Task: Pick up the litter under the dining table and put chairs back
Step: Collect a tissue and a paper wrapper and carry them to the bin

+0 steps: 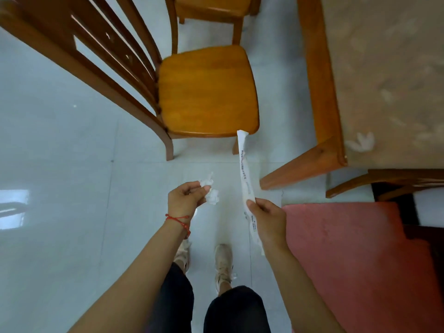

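Observation:
My left hand (186, 197) is closed around crumpled white tissue (211, 191), which bulges out past the fingers. A long white paper wrapper with printed text (244, 173) is pinched in my right hand (266, 218); it sticks up toward the chair and also hangs down below the hand. Straight ahead a wooden chair (206, 91) stands pulled out from the dining table (323, 92), its seat facing the table's left edge. The table has a wooden frame and a mottled beige top.
A second wooden chair (213, 8) stands farther back along the table. At the lower right lies a red surface (360, 255), with a dark wooden piece (406, 180) beyond it. A small white scrap (362, 141) lies on the tabletop. My feet stand on pale glossy floor tiles (60, 176).

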### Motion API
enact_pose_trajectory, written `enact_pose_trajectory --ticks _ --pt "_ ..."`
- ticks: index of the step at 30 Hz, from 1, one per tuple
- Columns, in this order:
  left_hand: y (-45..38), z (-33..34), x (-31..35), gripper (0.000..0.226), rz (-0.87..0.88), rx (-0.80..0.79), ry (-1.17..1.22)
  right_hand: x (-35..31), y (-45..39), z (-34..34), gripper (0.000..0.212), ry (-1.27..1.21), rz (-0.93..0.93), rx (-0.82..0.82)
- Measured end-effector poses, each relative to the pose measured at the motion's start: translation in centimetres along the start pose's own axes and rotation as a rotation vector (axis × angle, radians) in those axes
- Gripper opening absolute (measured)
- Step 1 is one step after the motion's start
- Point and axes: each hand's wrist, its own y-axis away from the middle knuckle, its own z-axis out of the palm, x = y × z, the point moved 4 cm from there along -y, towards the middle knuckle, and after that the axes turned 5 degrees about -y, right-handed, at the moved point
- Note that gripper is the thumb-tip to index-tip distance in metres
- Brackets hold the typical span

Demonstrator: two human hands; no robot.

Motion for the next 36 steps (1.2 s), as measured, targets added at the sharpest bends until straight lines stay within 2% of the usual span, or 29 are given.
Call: enact_pose_trajectory --ticks 7,16,23,28,36 --pt "5.6 -4.1 3.4 0.017 0.09 0.139 0.089 -4.0 4.0 1.7 0.01 0.037 -0.031 -0.217" --pt "11.3 -12.9 -0.4 0.017 0.052 0.444 0.331 -4.3 8.9 8.0 0.008 0.316 -0.081 -0.55" --pt "16.9 -22.2 -4.9 0.019 0.014 0.731 0.568 -2.3 15.9 15.5 0.016 0.533 -0.118 -0.817" --pt "20.8 -28.7 -8.6 0.023 -0.014 0.927 0.707 0.4 21.0 20.7 0.013 0.671 -0.134 -0.97" --pt "24.5 -38.4 -14.0 0.024 -0.053 1.064 0.846 5.4 28.9 28.8 0.015 0.79 -0.124 -1.086"
